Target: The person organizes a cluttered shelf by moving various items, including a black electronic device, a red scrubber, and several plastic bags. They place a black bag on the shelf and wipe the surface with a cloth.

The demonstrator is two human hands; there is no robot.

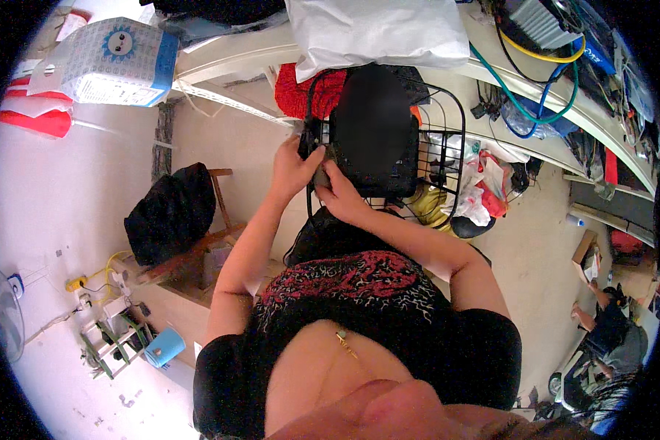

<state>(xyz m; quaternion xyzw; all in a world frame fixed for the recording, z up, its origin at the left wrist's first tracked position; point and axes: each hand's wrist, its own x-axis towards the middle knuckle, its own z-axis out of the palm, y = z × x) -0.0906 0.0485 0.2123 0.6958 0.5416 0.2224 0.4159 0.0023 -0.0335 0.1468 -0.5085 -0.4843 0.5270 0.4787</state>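
A black wire basket [453, 139] is in front of me, with a large black padded piece [342, 150] and a smooth black oval [374, 117] inside or over it. At the basket's left side my left hand [293, 170] is closed, fingers bent at the rim. My right hand [341, 194] reaches across to the same side, its thumb and fingers pinched around a small dark grey piece [320, 176]. This piece sits between the two hands; its kind and how it joins the basket cannot be made out. The left fingertips are partly hidden.
A pale shelf frame [235, 59] crosses ahead, bearing a white bag [378, 33] and coiled cables [565, 110]. Red cloth [308, 92] lies beyond the basket. Plastic bags [484, 194] are to the right. On the left stands a wooden chair [216, 194] with black cloth. Another person [609, 323] is at far right.
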